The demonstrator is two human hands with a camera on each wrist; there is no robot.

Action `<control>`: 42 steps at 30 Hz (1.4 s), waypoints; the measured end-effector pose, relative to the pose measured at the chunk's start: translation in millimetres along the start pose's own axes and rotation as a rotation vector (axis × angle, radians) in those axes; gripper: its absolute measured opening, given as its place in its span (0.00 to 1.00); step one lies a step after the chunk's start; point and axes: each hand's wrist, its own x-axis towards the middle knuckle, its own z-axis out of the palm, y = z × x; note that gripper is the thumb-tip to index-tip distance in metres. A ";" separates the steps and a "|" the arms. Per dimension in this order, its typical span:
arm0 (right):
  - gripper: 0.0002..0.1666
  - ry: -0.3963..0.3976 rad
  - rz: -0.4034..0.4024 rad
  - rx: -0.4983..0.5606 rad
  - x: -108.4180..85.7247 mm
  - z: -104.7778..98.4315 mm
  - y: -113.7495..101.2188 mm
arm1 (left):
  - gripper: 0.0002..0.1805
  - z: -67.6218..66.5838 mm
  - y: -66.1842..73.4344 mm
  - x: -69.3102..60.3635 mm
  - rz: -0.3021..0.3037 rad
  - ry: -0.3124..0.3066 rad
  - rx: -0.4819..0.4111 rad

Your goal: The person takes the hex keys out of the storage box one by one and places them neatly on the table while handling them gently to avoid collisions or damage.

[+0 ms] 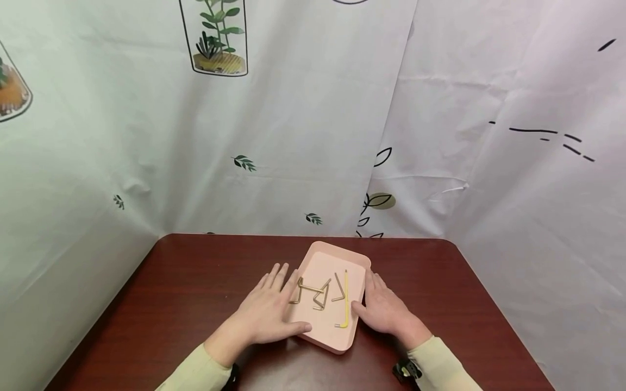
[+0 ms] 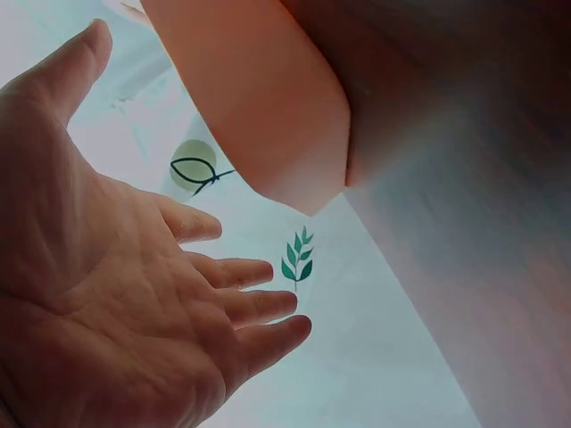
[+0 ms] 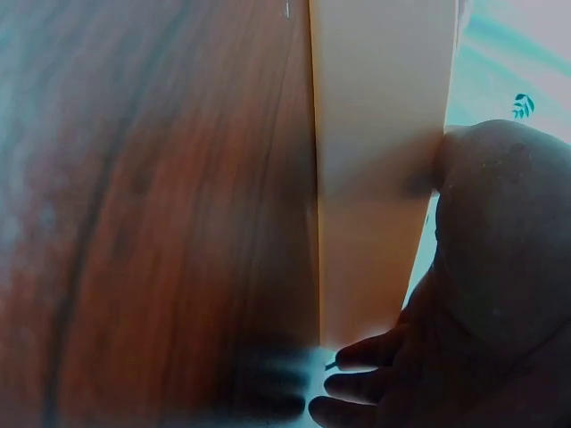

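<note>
A pale pink tray [image 1: 326,335] sits slightly turned on the table, holding several brass-coloured hex keys [image 1: 324,295] and one longer yellow hex key [image 1: 346,298]. My left hand [image 1: 264,312] is spread at the tray's left side, fingers straight and thumb over the near left corner. In the left wrist view its palm [image 2: 116,294] faces the tray's outer wall [image 2: 268,98]. Along the right side lies my right hand [image 1: 386,308], fingers extended and thumb at the rim. The right wrist view shows the thumb side of that hand [image 3: 500,259] touching the tray wall [image 3: 379,232].
A dark red-brown wooden table [image 1: 205,282] carries the tray. White fabric with printed plants [image 1: 303,119] hangs behind it and at both sides. Each wrist wears a dark strap, the right one [image 1: 407,370] showing below the sleeve.
</note>
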 end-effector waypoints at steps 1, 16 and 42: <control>0.56 0.000 0.002 0.000 0.1 0.7 0.2 | 0.68 -0.1 1.3 1.5 0.003 -0.001 -0.003; 0.55 -0.003 0.007 -0.011 0.3 2.4 1.2 | 0.68 5.2 17.5 19.8 0.061 -0.006 0.018; 0.54 0.018 -0.019 -0.027 -0.7 -1.0 0.1 | 0.61 10.4 39.3 38.4 0.174 -0.036 0.033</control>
